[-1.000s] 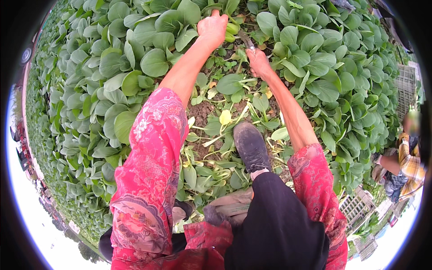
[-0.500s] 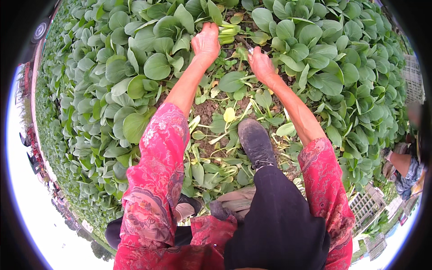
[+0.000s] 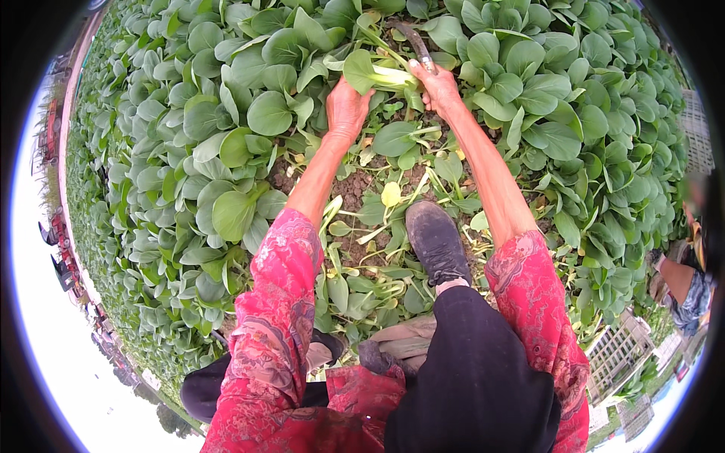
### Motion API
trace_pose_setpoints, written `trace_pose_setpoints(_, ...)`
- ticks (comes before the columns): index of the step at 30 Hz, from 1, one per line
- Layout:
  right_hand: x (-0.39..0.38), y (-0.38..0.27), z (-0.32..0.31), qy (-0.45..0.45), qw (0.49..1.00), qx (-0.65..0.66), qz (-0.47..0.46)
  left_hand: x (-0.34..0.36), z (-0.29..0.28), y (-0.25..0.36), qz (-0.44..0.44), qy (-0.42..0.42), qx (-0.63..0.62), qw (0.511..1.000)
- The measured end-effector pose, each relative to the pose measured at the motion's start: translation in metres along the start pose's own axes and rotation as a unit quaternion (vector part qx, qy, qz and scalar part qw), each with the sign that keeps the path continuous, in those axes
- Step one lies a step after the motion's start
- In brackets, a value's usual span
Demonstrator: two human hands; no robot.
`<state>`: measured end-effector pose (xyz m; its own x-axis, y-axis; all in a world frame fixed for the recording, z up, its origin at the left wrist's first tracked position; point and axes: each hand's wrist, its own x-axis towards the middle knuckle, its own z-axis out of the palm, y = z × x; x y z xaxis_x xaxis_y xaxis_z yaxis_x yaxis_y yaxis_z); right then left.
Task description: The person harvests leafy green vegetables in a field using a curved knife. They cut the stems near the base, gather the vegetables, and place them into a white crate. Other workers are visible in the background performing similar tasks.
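Observation:
My left hand (image 3: 346, 112) is closed on a bok choy head (image 3: 389, 78), held sideways with pale stems toward the right, beside my right thumb. My right hand (image 3: 439, 97) grips the handle of a curved knife (image 3: 414, 39), its dark blade pointing up among the leaves at the top of the view. Beneath both hands, loose and yellowing leaves (image 3: 366, 235) lie over brown soil.
Dense bok choy plants (image 3: 189, 158) surround the patch. My dark shoe (image 3: 434, 241) stands among the trimmings. Pale slatted crates (image 3: 610, 347) are at the right; a co-worker's bare leg (image 3: 676, 279) shows at the right rim. Vehicles line the far left edge.
My left hand has come down toward me, drawing the bok choy out from the row toward the knife. My right hand has risen slightly, with more of the blade now showing.

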<state>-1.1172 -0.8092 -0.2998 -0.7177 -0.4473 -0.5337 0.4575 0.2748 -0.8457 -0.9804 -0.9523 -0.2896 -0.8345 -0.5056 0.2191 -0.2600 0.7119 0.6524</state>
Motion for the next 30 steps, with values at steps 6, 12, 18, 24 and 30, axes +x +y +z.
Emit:
trace_pose_setpoints(6,-0.036,0.024,-0.009,-0.086,0.956,0.279,0.013,-0.014,-0.018,0.035,-0.035,-0.008,-0.151,0.988)
trace_pose_setpoints(12,-0.102,0.033,-0.006,0.046,0.948,0.314,0.006,-0.091,-0.085,0.116,-0.234,0.048,-0.267,0.934)
trace_pose_setpoints(18,-0.147,0.016,0.007,0.060,0.961,0.264,-0.055,-0.049,-0.075,0.119,0.250,-0.048,0.197,0.947)
trace_pose_setpoints(24,-0.170,-0.011,0.002,0.044,0.970,0.191,-0.141,-0.022,-0.074,0.113,0.332,-0.176,0.196,0.906)
trace_pose_setpoints(30,-0.166,-0.010,-0.017,0.053,0.980,0.093,-0.166,-0.050,-0.069,0.116,0.232,-0.174,0.222,0.931)
